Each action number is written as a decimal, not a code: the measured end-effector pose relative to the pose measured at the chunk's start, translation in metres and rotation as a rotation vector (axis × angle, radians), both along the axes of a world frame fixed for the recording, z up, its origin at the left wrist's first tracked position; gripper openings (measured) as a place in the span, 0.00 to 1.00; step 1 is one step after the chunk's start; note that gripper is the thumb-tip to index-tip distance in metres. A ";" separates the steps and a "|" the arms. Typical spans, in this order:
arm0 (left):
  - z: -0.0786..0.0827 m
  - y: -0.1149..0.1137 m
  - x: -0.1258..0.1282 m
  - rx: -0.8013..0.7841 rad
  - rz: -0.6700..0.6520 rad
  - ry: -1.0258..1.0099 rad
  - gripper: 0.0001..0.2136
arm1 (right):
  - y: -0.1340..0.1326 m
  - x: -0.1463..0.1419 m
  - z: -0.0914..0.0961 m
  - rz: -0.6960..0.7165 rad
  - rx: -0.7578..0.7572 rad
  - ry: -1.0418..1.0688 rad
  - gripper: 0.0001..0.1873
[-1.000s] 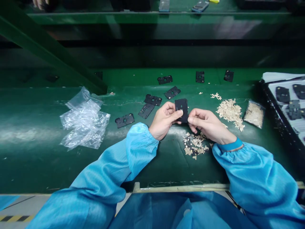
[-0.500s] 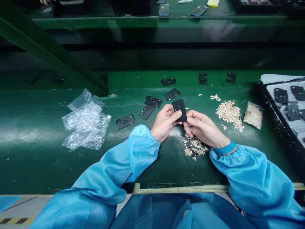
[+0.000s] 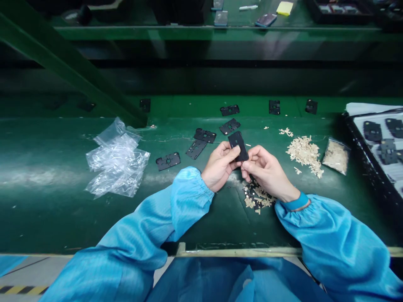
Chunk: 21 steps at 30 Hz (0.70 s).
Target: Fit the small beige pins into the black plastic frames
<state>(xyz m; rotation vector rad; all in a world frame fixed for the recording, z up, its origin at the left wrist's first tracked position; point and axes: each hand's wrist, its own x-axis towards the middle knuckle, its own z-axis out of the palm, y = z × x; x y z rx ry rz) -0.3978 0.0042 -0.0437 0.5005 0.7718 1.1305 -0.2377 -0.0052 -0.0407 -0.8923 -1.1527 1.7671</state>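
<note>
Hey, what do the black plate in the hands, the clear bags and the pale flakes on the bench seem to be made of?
The black plate looks like matte plastic or coated metal; its dull surface leaves that open. The crumpled bags look like thin, glossy plastic film. The pale flakes might be paper or foam; they're too small to tell.

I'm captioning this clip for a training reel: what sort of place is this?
Likely a factory electronics assembly line: a person in a blue antistatic-looking smock holds a small black part at a long green workbench, with more such parts in a black tray.
</note>
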 end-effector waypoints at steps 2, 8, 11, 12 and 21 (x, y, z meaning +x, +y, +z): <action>-0.001 0.000 -0.001 0.003 -0.006 -0.002 0.22 | 0.001 0.002 0.002 0.012 -0.005 0.003 0.15; -0.002 -0.002 0.001 0.041 0.010 0.032 0.21 | 0.002 0.002 0.006 -0.002 -0.077 0.045 0.16; -0.003 -0.004 0.004 0.030 0.068 0.051 0.23 | 0.002 0.000 0.002 -0.001 -0.053 0.017 0.16; -0.003 -0.004 0.004 0.023 0.093 0.059 0.24 | 0.002 0.000 0.001 0.000 -0.027 0.001 0.15; -0.003 -0.003 0.006 0.103 0.259 0.257 0.24 | 0.007 0.007 0.005 -0.066 0.155 -0.246 0.14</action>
